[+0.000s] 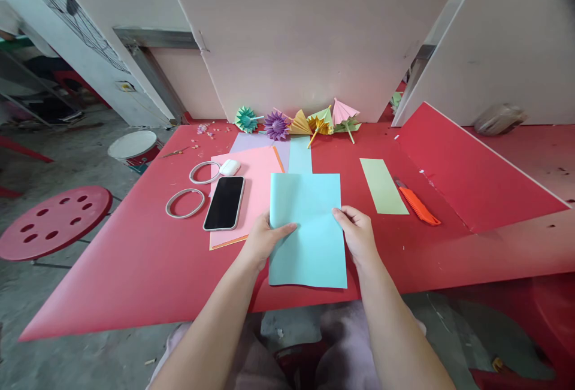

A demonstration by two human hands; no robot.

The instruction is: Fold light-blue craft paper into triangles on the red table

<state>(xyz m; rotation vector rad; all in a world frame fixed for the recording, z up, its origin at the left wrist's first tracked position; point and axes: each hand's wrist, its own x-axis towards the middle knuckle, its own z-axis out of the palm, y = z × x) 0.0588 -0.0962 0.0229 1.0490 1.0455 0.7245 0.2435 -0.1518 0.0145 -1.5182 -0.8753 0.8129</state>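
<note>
A light blue paper sheet (309, 216) lies on the red table (148, 258), faintly creased down its middle. My left hand (263, 240) grips its left edge, thumb on top and fingers under. My right hand (357, 234) pinches the right edge the same way. Left of the sheet a black phone (224, 202) rests on a pink sheet (256, 183). A strip of green paper (383, 186) and an orange utility knife (417, 204) lie to the right.
Several folded paper umbrellas and flowers (299, 121) line the back by a white board (314, 36). Two tape rings (185, 203), white earbuds case (230, 167), more coloured sheets (300, 155). A red stool (51, 221) and a tin (133, 147) stand left.
</note>
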